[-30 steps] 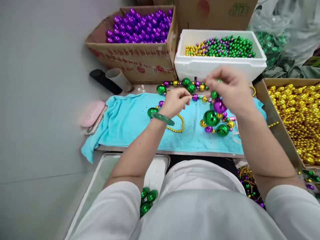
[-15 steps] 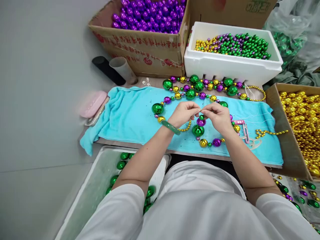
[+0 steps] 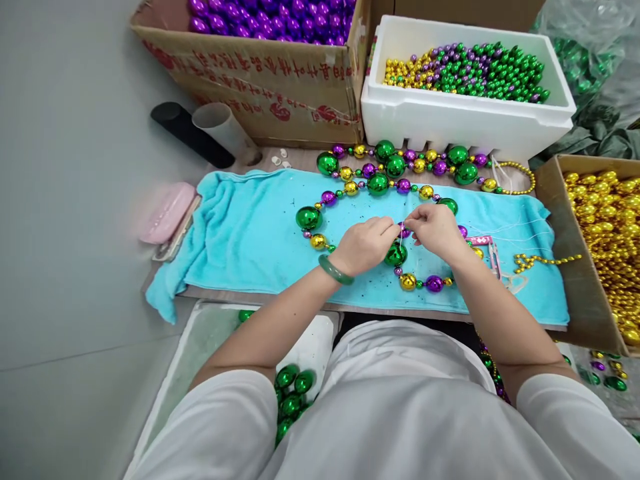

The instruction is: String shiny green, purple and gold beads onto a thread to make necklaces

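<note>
Over the blue towel [image 3: 260,230], my left hand [image 3: 367,245] is closed, back upward, its fingertips hidden from view. Just right of it, my right hand [image 3: 434,230] pinches a thin white string [image 3: 402,233] between thumb and fingers. The string runs toward the left fingertips. Below both hands lies a bead necklace of large green, purple and gold beads; one green bead [image 3: 396,254] sits right under the fingers. A green bangle [image 3: 336,269] circles my left wrist. A pink-handled tool [image 3: 481,241], probably thread snips, lies partly hidden beside my right wrist.
Another bead strand [image 3: 395,166] lies behind the towel. Further back stand a carton of purple beads [image 3: 260,73] and a white foam box [image 3: 465,123] of small mixed beads. A carton of gold beads [image 3: 575,267] is at right, a pink soap box [image 3: 169,212] at left.
My left hand has turned and dropped slightly, now covering the small gold beads near it. My right hand stays pinched by the string. The whole view has shifted a little.
</note>
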`<state>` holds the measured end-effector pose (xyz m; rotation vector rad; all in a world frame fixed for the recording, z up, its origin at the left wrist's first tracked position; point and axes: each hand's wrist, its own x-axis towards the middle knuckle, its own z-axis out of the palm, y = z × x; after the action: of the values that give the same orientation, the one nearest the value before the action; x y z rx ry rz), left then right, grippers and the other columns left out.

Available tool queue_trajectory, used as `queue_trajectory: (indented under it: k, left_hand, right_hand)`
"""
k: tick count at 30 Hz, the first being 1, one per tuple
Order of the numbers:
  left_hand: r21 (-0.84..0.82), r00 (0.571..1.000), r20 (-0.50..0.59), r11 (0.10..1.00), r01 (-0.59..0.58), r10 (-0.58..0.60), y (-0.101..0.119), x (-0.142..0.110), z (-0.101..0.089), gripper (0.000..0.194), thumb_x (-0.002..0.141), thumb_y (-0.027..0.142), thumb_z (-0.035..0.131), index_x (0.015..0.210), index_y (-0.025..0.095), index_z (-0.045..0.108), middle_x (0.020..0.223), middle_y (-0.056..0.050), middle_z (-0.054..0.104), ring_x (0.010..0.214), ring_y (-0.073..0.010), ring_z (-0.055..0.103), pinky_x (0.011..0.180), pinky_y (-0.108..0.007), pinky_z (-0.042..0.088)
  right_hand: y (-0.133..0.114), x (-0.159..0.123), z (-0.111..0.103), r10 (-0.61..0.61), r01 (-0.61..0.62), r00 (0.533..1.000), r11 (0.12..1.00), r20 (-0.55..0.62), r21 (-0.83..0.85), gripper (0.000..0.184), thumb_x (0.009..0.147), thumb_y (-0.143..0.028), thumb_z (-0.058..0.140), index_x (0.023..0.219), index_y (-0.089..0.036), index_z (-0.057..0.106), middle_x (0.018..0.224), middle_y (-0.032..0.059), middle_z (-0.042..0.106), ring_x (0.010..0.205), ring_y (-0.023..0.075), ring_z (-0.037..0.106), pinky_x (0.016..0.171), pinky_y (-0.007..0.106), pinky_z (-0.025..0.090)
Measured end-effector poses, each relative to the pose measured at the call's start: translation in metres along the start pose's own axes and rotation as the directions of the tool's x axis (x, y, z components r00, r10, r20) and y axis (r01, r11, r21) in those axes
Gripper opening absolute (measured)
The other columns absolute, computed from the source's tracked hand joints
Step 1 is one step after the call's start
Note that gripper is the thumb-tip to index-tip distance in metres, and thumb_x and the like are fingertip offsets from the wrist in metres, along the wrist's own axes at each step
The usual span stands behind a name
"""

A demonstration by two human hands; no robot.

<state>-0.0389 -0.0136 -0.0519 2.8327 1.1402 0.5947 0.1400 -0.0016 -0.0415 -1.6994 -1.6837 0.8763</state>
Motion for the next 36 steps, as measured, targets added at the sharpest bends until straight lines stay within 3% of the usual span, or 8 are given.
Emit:
queue_trajectory:
  k: [7, 12, 15, 21, 25, 29, 33, 36]
  left_hand:
    - [0.002, 0.995, 0.008, 0.995, -0.102, 0.102, -0.017, 0.001, 0.007, 0.034, 0.094, 0.02, 0.035, 0.117, 0.023, 0.061, 0.088, -0.007, 0.061, 0.075, -0.0145, 0.055, 0.058, -0.025, 0.041]
    - [0.043, 0.997, 0.011, 0.996, -0.079, 0.079, -0.016, 0.005, 0.006, 0.031, 0.094, 0.021, 0.037, 0.104, 0.022, 0.066, 0.087, -0.006, 0.061, 0.076, -0.0141, 0.055, 0.058, -0.024, 0.039]
    - [-0.111, 0.999, 0.018, 0.993, -0.027, 0.029, -0.014, 0.009, 0.004, 0.028, 0.093, 0.023, 0.04, 0.094, 0.019, 0.068, 0.086, -0.006, 0.06, 0.076, -0.014, 0.055, 0.06, -0.025, 0.04]
    - [-0.55, 0.963, 0.141, 0.79, 0.269, -0.229, -0.013, 0.021, -0.005, 0.015, 0.082, 0.02, 0.055, 0.073, 0.016, 0.067, 0.078, -0.003, 0.058, 0.074, -0.0123, 0.054, 0.067, -0.026, 0.042]
    - [-0.717, 0.874, 0.324, 0.509, 0.476, -0.361, -0.013, 0.026, -0.013, 0.012, 0.073, 0.021, 0.062, 0.063, 0.015, 0.065, 0.076, -0.002, 0.058, 0.063, -0.0084, 0.049, 0.054, -0.023, 0.037]
    - [-0.735, 0.757, 0.525, 0.241, 0.634, -0.39, -0.014, 0.026, -0.017, 0.01, 0.071, 0.021, 0.063, 0.063, 0.015, 0.065, 0.049, 0.004, 0.042, 0.043, -0.0052, 0.033, 0.043, -0.023, 0.021]
    - [-0.699, 0.718, 0.581, 0.217, 0.681, -0.384, -0.017, 0.026, -0.019, 0.011, 0.07, 0.02, 0.064, 0.061, 0.015, 0.066, 0.043, 0.005, 0.038, 0.04, -0.0045, 0.028, 0.043, -0.023, 0.017]
    - [-0.692, 0.765, 0.51, 0.34, 0.637, -0.394, -0.017, 0.027, -0.024, 0.011, 0.07, 0.022, 0.065, 0.062, 0.015, 0.067, 0.05, 0.003, 0.046, 0.044, -0.0051, 0.035, 0.045, -0.023, 0.025]
  right_hand:
    - [-0.01, 0.005, -0.013, -0.019, 0.053, 0.97, 0.99, 0.244, -0.132, 0.019, 0.071, -0.011, 0.061, 0.053, -0.016, 0.058, 0.044, -0.0005, 0.053, 0.045, 0.011, 0.051, 0.05, 0.025, 0.04]
    - [-0.015, 0.005, -0.018, 0.093, -0.057, 0.922, 0.993, 0.375, -0.107, 0.019, 0.074, -0.013, 0.062, 0.056, -0.015, 0.06, 0.044, -0.0001, 0.053, 0.038, 0.0101, 0.048, 0.045, 0.026, 0.039]
    - [-0.018, 0.005, -0.022, 0.098, -0.059, 0.904, 0.993, 0.417, -0.105, 0.016, 0.074, -0.011, 0.061, 0.058, -0.015, 0.062, 0.046, 0.0, 0.054, 0.039, 0.0105, 0.049, 0.046, 0.027, 0.039]
    - [-0.019, -0.002, -0.025, -0.178, 0.233, 0.949, 0.952, 0.261, -0.197, 0.014, 0.071, -0.01, 0.062, 0.06, -0.017, 0.068, 0.057, 0.0008, 0.061, 0.053, 0.0114, 0.052, 0.058, 0.027, 0.039]
    - [-0.016, -0.01, -0.019, -0.262, 0.285, 0.954, 0.943, 0.144, -0.172, 0.01, 0.073, -0.013, 0.064, 0.07, -0.018, 0.073, 0.072, 0.0035, 0.068, 0.062, 0.0133, 0.056, 0.062, 0.027, 0.041]
    - [-0.009, -0.015, -0.01, -0.31, 0.316, 0.948, 0.945, 0.074, -0.087, 0.008, 0.075, -0.017, 0.067, 0.076, -0.02, 0.075, 0.077, 0.0037, 0.068, 0.064, 0.0132, 0.056, 0.063, 0.027, 0.043]
    - [-0.003, -0.017, -0.002, -0.382, 0.381, 0.921, 0.924, 0.072, 0.031, 0.012, 0.077, -0.016, 0.066, 0.08, -0.021, 0.076, 0.077, 0.0035, 0.067, 0.069, 0.0135, 0.059, 0.067, 0.027, 0.044]
    - [0.001, -0.015, 0.003, -0.362, 0.353, 0.931, 0.927, 0.055, 0.129, 0.008, 0.076, -0.019, 0.067, 0.078, -0.021, 0.075, 0.074, 0.0027, 0.066, 0.068, 0.0133, 0.058, 0.067, 0.027, 0.044]
